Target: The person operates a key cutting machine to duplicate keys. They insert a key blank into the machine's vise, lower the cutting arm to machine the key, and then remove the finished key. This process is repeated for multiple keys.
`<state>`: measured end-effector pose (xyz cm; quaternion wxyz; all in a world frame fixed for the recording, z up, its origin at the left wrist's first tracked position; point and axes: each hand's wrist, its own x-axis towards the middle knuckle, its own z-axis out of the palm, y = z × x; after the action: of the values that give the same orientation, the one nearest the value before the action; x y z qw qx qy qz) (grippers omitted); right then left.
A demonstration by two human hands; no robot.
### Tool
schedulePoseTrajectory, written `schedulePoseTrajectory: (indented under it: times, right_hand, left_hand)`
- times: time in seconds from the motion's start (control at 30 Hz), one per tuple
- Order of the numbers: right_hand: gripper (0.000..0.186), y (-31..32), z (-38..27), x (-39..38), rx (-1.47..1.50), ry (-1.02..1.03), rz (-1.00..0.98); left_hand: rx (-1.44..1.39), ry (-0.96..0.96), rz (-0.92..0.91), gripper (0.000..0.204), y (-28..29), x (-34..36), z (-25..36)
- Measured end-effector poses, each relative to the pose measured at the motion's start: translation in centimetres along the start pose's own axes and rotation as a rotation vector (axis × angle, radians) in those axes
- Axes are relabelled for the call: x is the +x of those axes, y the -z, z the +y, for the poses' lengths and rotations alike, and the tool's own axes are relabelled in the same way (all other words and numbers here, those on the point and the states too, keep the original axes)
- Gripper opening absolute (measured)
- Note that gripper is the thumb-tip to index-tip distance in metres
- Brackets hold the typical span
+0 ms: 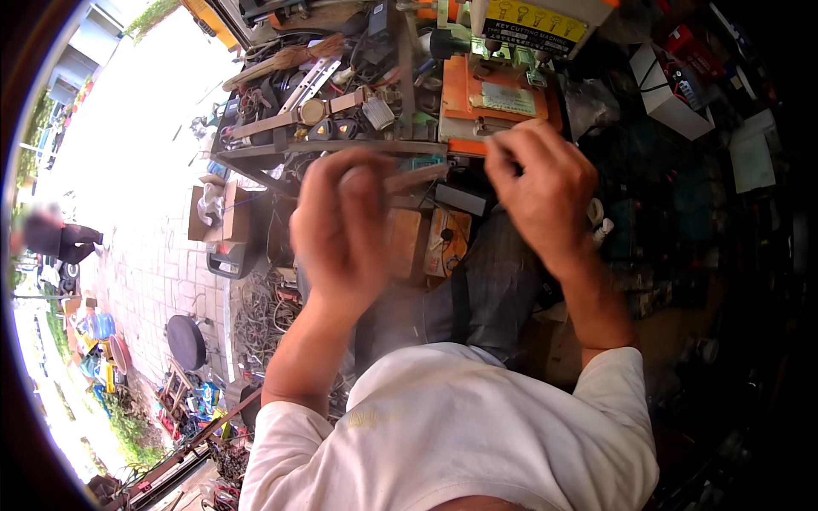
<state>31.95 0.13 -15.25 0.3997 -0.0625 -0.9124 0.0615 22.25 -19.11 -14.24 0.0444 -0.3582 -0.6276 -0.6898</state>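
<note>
My left hand (pixel 341 226) is raised in front of the workbench, smeared by motion. Its fingers are curled in with the thumb against them, and whatever they hold, if anything, is hidden. Level with it and apart from it, my right hand (pixel 545 192) has its fingers bent and pinched near the bench's front edge. Anything between those fingertips is too small or blurred to name. Just beyond the right hand stands a key cutting machine (pixel 532 30) with a yellow label, above an orange tray (pixel 456 98). Wristwatch-like straps with a round face (pixel 313 111) lie beyond the left hand.
A straw hand broom (pixel 285 61) and jumbled tools cover the bench's left part. Below it are a cardboard box (pixel 239 213) and orange-topped batteries (pixel 447 238). A round black stool (pixel 186 342) stands on the paving at left. Another person (pixel 64 238) is farther outside.
</note>
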Motion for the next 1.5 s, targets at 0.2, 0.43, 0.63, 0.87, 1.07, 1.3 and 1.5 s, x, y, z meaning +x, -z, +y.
schedulePoseTrajectory:
  times: [0.2, 0.43, 0.63, 0.87, 1.07, 1.3, 1.5]
  right_hand:
    - [0.018, 2.4, -1.2, 0.4, 0.254, -0.017, 0.11]
    - [0.022, 2.3, -3.0, 1.9, 0.665, -0.27, -0.251]
    - [0.023, -0.3, -2.4, 1.2, 0.487, 0.145, -0.039]
    - [0.025, -0.2, -2.1, 1.3, 0.462, 0.215, -0.04]
    - [0.025, 1.4, -2.6, 2.6, 0.425, 0.278, -0.232]
    - [0.027, 0.9, -2.8, 2.7, 0.365, 0.328, -0.222]
    - [0.024, 2.1, -2.2, 3.9, 0.364, 0.391, -0.36]
  left_hand:
    - [-0.091, 0.247, -0.163, 0.021, 0.8, 1.2, -2.0]
    - [-0.339, 0.302, -0.298, 0.016, 0.7, 0.2, -3.0]
    - [-0.722, 0.662, -0.223, 0.029, 0.6, 0.4, -1.4]
    - [-0.638, 0.624, -0.207, 0.025, 1.1, 0.5, -2.2]
    - [-0.479, 0.502, -0.292, 0.026, 1.7, 0.5, -2.2]
    - [-0.303, 0.461, -0.283, 0.026, 1.5, 0.9, -1.7]
    - [-0.487, 0.505, -0.197, 0.028, 1.7, 0.6, -1.9]
